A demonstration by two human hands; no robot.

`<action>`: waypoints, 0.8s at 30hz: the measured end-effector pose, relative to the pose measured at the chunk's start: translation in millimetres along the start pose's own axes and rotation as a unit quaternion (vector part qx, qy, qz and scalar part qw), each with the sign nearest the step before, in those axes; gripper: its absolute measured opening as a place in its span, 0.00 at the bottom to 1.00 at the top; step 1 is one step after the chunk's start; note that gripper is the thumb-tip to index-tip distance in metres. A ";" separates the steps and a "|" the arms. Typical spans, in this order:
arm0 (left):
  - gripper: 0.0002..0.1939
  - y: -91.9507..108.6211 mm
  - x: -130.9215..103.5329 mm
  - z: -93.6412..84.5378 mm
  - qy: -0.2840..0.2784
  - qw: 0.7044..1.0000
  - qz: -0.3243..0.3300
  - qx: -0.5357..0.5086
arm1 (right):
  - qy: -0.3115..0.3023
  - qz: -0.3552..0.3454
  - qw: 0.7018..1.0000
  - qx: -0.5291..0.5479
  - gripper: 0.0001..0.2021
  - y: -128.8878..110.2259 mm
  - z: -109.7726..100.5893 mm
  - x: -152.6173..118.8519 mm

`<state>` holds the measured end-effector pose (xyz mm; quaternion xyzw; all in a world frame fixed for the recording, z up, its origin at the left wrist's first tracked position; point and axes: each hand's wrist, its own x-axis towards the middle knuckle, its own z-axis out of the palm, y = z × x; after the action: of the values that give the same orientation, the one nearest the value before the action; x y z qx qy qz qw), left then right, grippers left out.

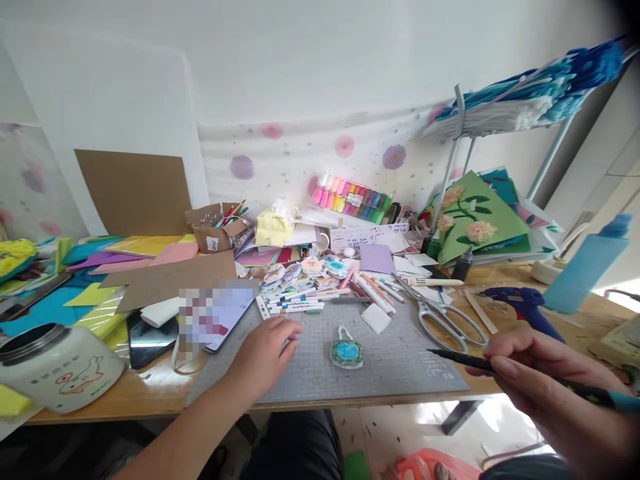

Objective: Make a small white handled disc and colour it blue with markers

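Note:
My right hand point(555, 380) grips a slim black pen point(465, 359), its fine tip pointing left over the mat's right part. My left hand point(270, 350) rests over the left half of the grey cutting mat point(310, 383), its fingers loosely bent and thumb apart, with nothing clearly visible between them. To its right lies a small oval charm point(347, 352), blue in the middle with a green rim and a white loop on top; neither hand touches it. Behind it are several white markers point(295, 307) and a small white paper square point(376, 319). Metal scissors point(445, 320) lie near my right hand.
A phone point(233, 313) and a wide-mouthed jar point(60, 367) stand on the left. At right are a blue glue gun point(523, 307) and a light-blue bottle point(587, 263). Paper cutouts point(285, 275), a cardboard box point(217, 230) and a set of coloured clays or markers point(353, 199) fill the back.

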<state>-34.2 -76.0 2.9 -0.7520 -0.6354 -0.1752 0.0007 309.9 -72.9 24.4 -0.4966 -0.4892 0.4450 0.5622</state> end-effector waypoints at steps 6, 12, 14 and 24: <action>0.10 1.4 64.3 10.3 -0.076 0.992 0.039 0.089 | -0.018 0.017 0.999 -0.023 0.14 10.2 -5.6 22.8; 0.12 -8.8 91.9 29.3 -0.131 0.983 0.077 0.100 | -0.084 0.064 0.991 0.085 0.14 14.0 -1.8 46.9; 0.08 -7.2 93.7 27.2 -0.133 0.984 0.088 0.073 | -0.096 0.077 0.987 0.100 0.14 12.4 5.5 49.6; 0.06 26.9 79.9 23.8 -0.064 0.959 0.123 -0.246 | -0.197 0.066 0.964 0.168 0.08 14.0 60.9 72.4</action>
<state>8.2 0.4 7.6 -0.8112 -0.4737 -0.2764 -0.2031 258.4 7.6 20.0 -0.3282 -0.4747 0.6461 0.4995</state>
